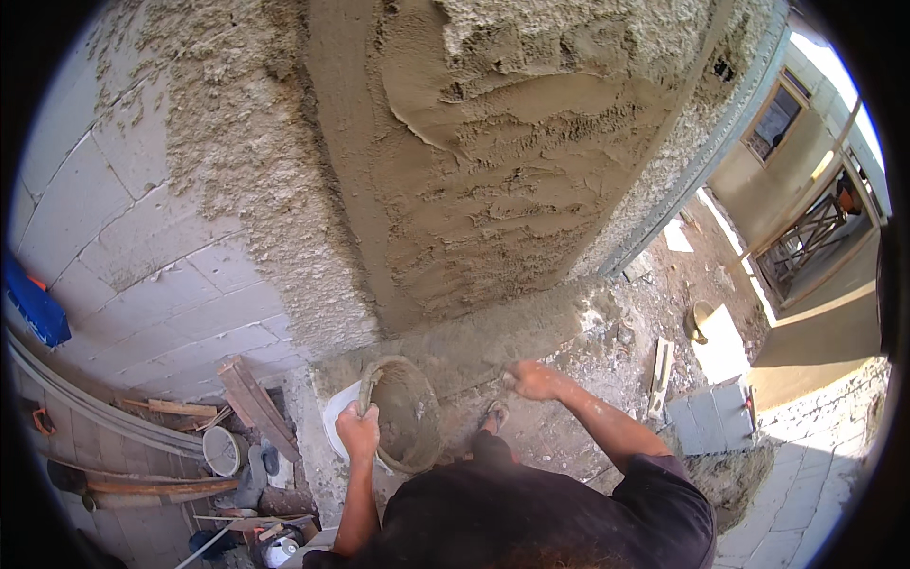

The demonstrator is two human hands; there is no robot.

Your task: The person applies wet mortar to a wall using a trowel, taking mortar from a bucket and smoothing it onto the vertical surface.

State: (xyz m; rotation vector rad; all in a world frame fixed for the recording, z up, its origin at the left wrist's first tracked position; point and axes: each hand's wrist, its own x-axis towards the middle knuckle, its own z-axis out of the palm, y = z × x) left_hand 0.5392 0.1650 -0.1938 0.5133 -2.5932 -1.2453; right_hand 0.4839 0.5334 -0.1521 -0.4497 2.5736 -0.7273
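My left hand (358,433) is closed on the near-left rim of a mortar-caked bucket (438,427). The bucket's mouth is tipped up toward me, with wet grey-brown mortar (403,408) inside, and something white shows along its left side. My right hand (536,380) is out to the right of the bucket, low in front of the wall, fingers curled closed. Whatever it may hold blends into the grey ground behind. Ahead rises a wall panel of fresh, ridged mortar (512,190), with a smoother vertical band (346,161) along its left side.
Left of the panel is rough-coated block wall (256,180). Boards (256,403), a small white bucket (225,450) and scrap lie at lower left. On the right are a metal corner strip (697,175), a grey block (711,417), a wooden piece (662,377) and a round container (700,322).
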